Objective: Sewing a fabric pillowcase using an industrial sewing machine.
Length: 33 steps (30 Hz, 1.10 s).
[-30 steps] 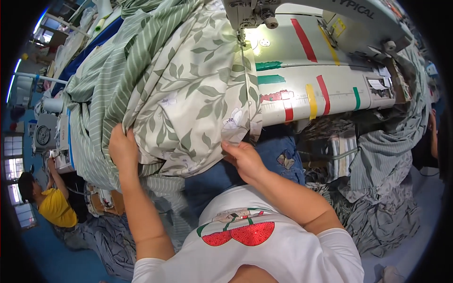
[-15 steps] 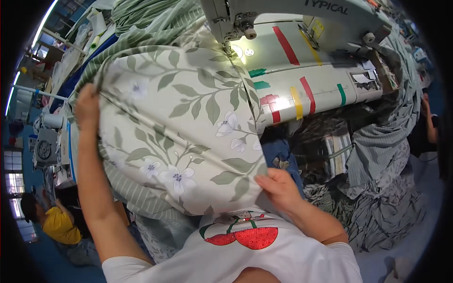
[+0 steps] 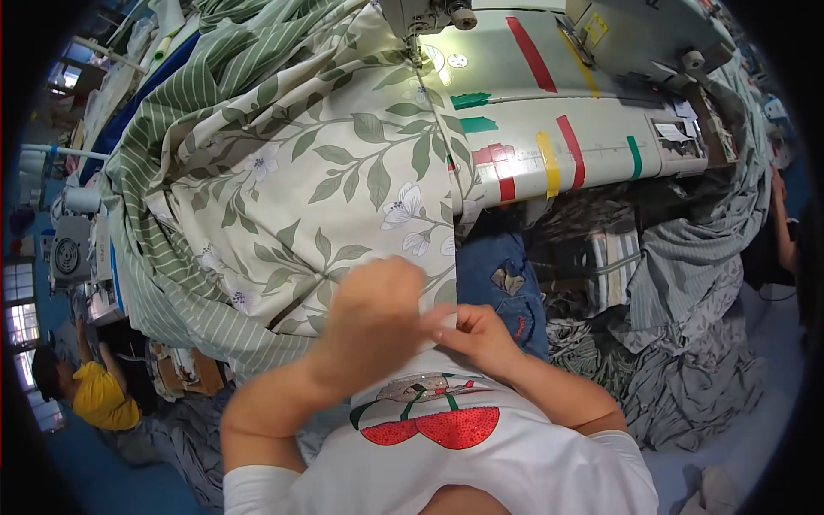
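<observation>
Pinching leaf-print fabric (image 3: 343, 180) (near edge), both hands meeting.

Leaf-print cream cotton sheet (image 3: 326, 180): cream ground, grey-green leafy sprigs, small white blossoms.
Striped green fabric (image 3: 163, 146): sage green with thin white lines.
Pale grey-green sewing desk (image 3: 549, 120): stuck with red, yellow and green tape strips.
Grey striped cloth heap (image 3: 687, 292): dull grey, faint pinstripes.
White T-shirt (image 3: 481, 463): red sequinned cherries, green stems.
Blue denim (image 3: 502, 283): mid-blue, patched.
</observation>
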{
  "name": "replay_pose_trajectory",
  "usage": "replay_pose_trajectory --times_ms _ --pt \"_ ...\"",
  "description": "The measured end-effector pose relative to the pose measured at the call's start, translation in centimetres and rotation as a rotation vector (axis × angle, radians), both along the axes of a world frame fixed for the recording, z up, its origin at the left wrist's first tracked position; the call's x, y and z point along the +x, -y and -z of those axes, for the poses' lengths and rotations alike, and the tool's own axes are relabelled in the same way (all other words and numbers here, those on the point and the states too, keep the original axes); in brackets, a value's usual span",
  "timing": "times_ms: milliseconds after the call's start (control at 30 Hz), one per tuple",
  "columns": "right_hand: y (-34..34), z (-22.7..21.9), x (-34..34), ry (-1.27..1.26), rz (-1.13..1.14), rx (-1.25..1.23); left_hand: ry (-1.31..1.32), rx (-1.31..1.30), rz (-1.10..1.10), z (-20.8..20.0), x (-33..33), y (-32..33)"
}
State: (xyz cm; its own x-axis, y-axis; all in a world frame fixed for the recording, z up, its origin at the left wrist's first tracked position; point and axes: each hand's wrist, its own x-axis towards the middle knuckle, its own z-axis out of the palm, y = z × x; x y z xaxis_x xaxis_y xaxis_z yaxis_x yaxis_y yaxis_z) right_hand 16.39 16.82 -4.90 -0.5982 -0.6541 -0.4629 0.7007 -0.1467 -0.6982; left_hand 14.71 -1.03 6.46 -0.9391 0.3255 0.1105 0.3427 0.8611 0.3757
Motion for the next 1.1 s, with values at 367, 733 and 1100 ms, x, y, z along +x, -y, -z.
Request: replay_pose_trajectory --times_ms 367,733,1100 --pt "-1.5 2.7 -4.8 -0.570 0.176 0.298 -0.132 -0.006 -0.008 6.4 0.4 -1.9" --pt "-3.5 -7.2 -2.9 -0.315 0.270 0.030 -0.411 0.183 0.034 8.7 -0.2 -1.3" --pt "-4.6 -5.7 1.0 -0.048 -0.045 0.040 -0.505 0.099 0.055 8.3 -0.8 -1.2"
